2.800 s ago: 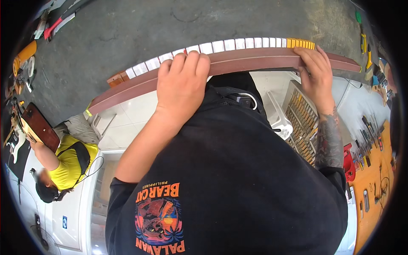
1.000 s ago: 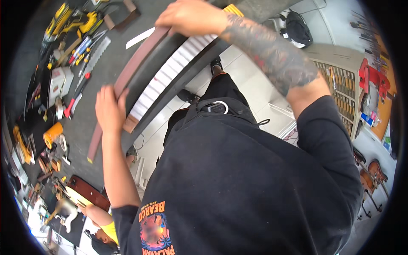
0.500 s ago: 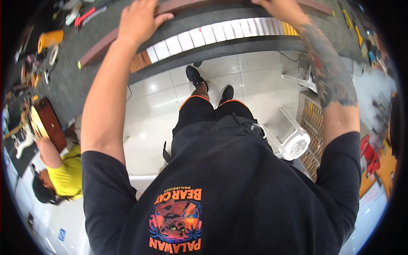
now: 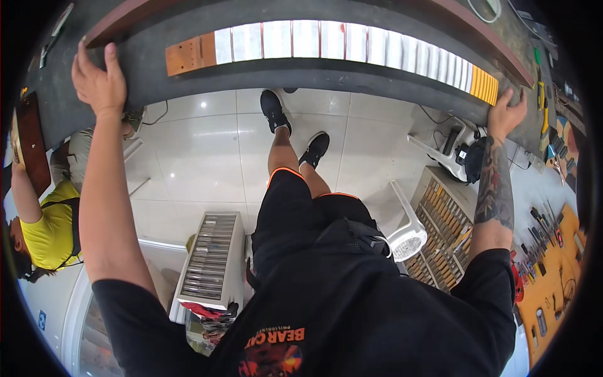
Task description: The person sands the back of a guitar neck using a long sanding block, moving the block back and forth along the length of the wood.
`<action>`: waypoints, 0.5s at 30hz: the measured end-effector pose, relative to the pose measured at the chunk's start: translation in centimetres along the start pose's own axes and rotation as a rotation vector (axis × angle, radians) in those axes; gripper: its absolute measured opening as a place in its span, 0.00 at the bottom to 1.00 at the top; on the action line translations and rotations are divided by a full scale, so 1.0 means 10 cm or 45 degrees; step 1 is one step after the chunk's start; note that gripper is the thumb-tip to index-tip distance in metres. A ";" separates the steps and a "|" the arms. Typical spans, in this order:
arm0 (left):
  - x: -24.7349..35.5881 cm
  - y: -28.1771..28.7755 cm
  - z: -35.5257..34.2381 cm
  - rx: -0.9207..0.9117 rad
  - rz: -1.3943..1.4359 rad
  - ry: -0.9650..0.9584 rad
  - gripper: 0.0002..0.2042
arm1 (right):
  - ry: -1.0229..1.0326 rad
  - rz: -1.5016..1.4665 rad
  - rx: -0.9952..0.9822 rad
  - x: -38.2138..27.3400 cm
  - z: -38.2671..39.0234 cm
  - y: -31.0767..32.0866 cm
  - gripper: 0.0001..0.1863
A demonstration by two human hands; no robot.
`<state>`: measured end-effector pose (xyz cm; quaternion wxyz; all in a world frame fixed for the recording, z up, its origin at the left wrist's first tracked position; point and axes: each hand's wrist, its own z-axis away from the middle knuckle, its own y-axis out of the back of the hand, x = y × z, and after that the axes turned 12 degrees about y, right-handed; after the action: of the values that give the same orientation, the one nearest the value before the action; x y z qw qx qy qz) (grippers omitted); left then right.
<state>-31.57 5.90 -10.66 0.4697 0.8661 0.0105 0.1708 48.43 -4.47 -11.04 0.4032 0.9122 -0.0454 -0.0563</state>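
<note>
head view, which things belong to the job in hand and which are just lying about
Seemingly part of the job:
long brown bar, left hand at its left end
strip with white sections, right hand beside its right end

Apparently just lying about:
yellow-handled tool
white stool
slotted grey rack

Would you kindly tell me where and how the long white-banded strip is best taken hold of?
Probably at once by its brown end and its yellow end, coming from the near side. The white-banded strip is long and narrow and lies crosswise on the dark bench, close to its front edge, so two spaced grips should steady it better than one.
</note>
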 end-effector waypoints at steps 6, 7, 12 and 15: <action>-0.05 -0.01 -0.01 -0.013 0.003 0.000 0.40 | -0.031 0.086 -0.076 0.01 0.04 0.04 0.31; -0.05 -0.01 -0.01 -0.018 0.000 -0.001 0.40 | -0.032 0.086 -0.081 0.03 0.05 0.05 0.31; -0.06 0.00 -0.05 -0.097 0.035 -0.039 0.39 | -0.071 -0.020 -0.108 0.12 0.05 0.06 0.31; -0.05 -0.02 -0.09 -0.130 0.117 -0.077 0.40 | -0.099 -0.095 -0.099 0.14 0.04 0.05 0.32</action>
<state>-32.31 6.64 -10.46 0.5051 0.8453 -0.0523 0.1661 49.76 -5.32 -11.05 0.4338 0.8941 -0.0249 -0.1084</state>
